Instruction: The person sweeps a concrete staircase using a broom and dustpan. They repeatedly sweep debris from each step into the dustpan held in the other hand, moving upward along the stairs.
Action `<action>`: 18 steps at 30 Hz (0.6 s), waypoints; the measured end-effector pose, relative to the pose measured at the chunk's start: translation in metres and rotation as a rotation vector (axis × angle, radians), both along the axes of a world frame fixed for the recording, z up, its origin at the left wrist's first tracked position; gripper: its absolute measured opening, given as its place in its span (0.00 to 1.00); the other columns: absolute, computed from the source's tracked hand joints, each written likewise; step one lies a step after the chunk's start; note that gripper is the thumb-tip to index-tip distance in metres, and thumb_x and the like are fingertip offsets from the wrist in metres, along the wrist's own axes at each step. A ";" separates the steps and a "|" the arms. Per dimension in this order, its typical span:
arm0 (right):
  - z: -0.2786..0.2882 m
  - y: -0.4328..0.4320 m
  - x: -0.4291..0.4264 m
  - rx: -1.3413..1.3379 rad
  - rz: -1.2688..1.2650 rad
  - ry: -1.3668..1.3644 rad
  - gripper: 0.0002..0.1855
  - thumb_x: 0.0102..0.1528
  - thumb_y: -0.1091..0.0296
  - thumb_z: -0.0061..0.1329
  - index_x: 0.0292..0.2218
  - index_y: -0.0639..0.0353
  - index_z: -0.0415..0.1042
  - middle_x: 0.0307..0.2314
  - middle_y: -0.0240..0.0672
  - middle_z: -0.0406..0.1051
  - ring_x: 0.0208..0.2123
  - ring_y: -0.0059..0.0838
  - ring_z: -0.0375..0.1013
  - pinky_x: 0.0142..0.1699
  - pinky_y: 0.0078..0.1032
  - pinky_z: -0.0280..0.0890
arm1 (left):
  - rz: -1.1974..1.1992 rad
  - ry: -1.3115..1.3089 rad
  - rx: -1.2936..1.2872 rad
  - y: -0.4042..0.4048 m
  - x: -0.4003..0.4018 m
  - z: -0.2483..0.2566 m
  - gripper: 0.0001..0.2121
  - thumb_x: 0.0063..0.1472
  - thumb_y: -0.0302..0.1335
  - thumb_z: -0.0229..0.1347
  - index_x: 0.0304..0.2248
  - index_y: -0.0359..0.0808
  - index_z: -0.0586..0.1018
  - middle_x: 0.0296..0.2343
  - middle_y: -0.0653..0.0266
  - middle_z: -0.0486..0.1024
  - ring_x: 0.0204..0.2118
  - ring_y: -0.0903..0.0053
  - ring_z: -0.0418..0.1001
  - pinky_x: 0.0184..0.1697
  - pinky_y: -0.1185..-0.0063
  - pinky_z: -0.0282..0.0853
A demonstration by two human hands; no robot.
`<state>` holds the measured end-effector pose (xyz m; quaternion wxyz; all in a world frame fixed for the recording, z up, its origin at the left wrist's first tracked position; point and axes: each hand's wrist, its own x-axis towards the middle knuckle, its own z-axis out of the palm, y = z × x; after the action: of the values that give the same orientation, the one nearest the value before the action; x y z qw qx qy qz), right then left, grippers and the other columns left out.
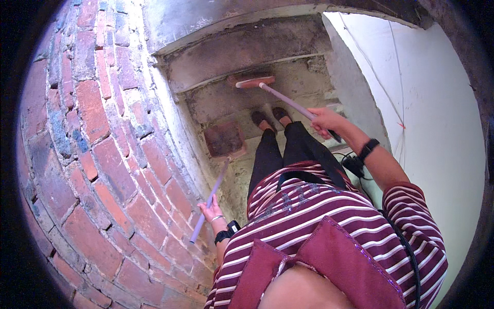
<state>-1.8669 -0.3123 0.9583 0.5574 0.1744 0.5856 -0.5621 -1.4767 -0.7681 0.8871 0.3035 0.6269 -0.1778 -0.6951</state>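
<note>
My right hand [327,123] is closed around the pale purple handle of a long-handled brush [289,101], near the handle's black end. The brush's reddish head [254,82] rests at a concrete step beyond my feet. On the other side, my left hand [210,210] holds a second pale purple handle [200,224] against the palm, some fingers spread. That handle runs down to a reddish, roughly square dustpan [225,140] on the floor, left of my feet. Whether anything lies in the dustpan cannot be told.
A rough brick wall [112,166] rises close on the left. Worn concrete steps [247,50] lie beyond my feet. To the right is a pale wall [436,96] with hanging cords [402,135]. A black device with a cable [353,165] is beside my right hip.
</note>
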 end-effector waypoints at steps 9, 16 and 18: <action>-0.005 0.066 -0.027 0.302 -0.257 0.000 0.03 0.45 0.78 0.39 0.26 0.60 0.61 0.10 0.28 0.57 0.07 0.20 0.57 0.11 0.22 0.54 | -0.015 -0.072 -0.090 0.019 -0.017 -0.003 0.16 0.56 0.40 0.51 0.34 0.37 0.62 0.31 0.61 0.58 0.40 0.54 0.62 0.46 0.52 0.64; -0.044 -0.038 -0.035 0.096 0.035 0.079 0.04 0.46 0.77 0.39 0.27 0.59 0.61 0.11 0.28 0.57 0.08 0.19 0.57 0.11 0.23 0.54 | -0.017 -0.099 -0.065 0.024 -0.011 0.005 0.15 0.56 0.39 0.51 0.32 0.37 0.63 0.29 0.63 0.60 0.40 0.56 0.64 0.44 0.52 0.65; -0.024 -0.068 -0.036 -0.012 0.101 0.019 0.07 0.46 0.77 0.39 0.31 0.58 0.62 0.11 0.28 0.56 0.08 0.18 0.57 0.10 0.22 0.54 | 0.030 -0.143 -0.063 0.024 -0.012 0.006 0.14 0.56 0.38 0.51 0.31 0.38 0.64 0.27 0.64 0.61 0.39 0.58 0.65 0.44 0.52 0.66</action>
<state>-1.9026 -0.3808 0.9348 0.5804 0.1361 0.5954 -0.5385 -1.4887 -0.7437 0.8929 0.3200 0.6677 -0.2111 -0.6381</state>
